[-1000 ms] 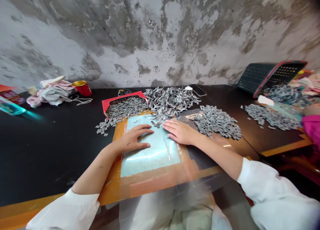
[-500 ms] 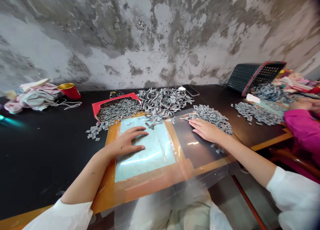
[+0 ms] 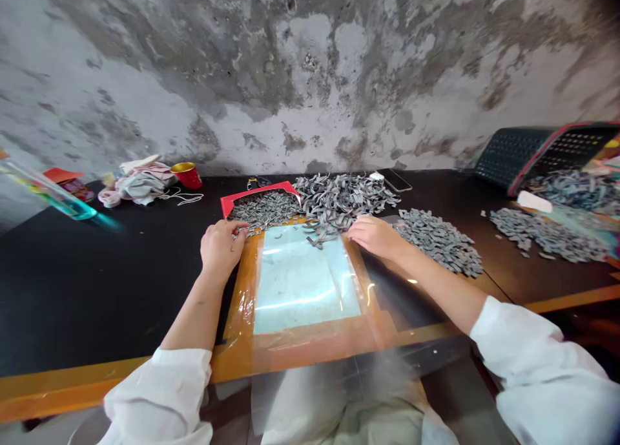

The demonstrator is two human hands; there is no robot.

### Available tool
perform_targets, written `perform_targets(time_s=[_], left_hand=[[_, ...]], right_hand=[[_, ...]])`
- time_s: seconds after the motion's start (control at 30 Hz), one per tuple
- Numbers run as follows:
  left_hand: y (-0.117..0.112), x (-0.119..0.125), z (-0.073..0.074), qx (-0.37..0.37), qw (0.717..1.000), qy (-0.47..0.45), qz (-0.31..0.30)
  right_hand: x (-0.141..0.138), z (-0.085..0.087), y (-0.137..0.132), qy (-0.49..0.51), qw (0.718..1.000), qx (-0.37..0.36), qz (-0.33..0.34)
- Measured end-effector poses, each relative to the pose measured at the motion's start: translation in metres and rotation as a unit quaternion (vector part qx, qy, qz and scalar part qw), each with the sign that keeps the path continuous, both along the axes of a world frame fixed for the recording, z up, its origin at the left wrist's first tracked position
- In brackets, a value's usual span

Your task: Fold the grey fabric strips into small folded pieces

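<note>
My left hand (image 3: 220,248) is bent at the front left corner of the red box, beside the small grey pieces (image 3: 266,207) spilling from it. Its thumb and forefinger are slightly apart, and nothing shows between them. My right hand (image 3: 375,235) has its fingertips pressed together near the front of the heap of long grey strips (image 3: 339,196); what they hold, if anything, is hidden. Between my hands lies a pale blue sheet (image 3: 305,283) under clear plastic film (image 3: 320,347), which hangs over the table edge towards my lap. A few strips rest on the sheet's far end.
The red box (image 3: 261,190) lies on its side. Loose grey pieces (image 3: 436,241) lie right of my right arm, another pile (image 3: 552,235) farther right. A black basket (image 3: 513,154) lies tipped there. Behind are a phone (image 3: 398,180), a red cup (image 3: 186,175) and cloths (image 3: 143,180).
My left hand has left the blue sheet and gone forward to the red box. My right hand has moved left to the strips and closed. The view has turned left.
</note>
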State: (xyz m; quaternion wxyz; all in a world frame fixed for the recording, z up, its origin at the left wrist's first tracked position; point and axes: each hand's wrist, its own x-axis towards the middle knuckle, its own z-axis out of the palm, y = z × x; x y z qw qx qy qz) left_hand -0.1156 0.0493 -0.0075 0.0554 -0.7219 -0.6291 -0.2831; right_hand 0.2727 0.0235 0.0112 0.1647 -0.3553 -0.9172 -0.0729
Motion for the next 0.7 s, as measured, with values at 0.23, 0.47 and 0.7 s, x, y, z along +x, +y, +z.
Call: perform_targets(time_s=[0.23,0.47,0.7], left_hand=[[0.005,0.008,-0.007,-0.055,0.996,0.074,0.003],[0.002,0.014,-0.004,-0.043,0.999,0.018,-0.012],[-0.023,0.062,0.009,-0.073,0.884,-0.452,-0.089]], right_hand=[[-0.061,0.006,-0.010,0.219,0.962,-0.152,-0.065],[-0.097,-0.016,-0.012,0.505,0.732,-0.451,-0.077],[-0.096,-0.014,-0.010,0.656,0.479,-0.573,-0.109]])
